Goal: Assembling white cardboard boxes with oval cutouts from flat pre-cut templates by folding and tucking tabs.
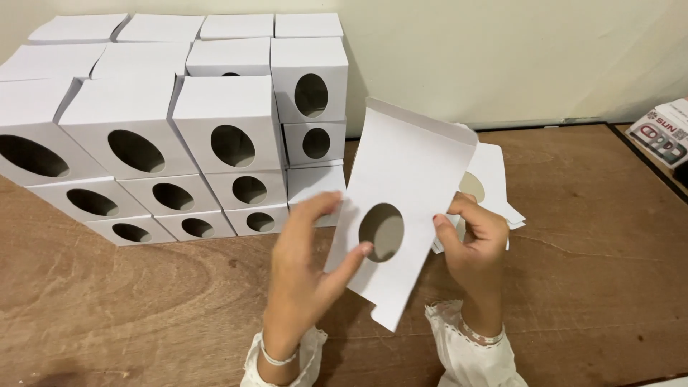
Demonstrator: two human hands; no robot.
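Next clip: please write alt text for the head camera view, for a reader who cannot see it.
Two hands, left hand and right hand, hold a flat white cardboard box blank with an oval hole above a wooden table. Folded white boxes with oval holes are stacked by the wall at left; more flat blanks lie behind.

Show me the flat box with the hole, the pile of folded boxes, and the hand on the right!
flat box blank [408,161], head view, plain panel above its oval hole.
stacked folded boxes [226,104], head view, top of a front box.
right hand [474,247], head view, back of hand.

Both hands, left [304,261] and right [473,244], hold a flat white carton blank [408,172] beside stacked boxes [179,136].
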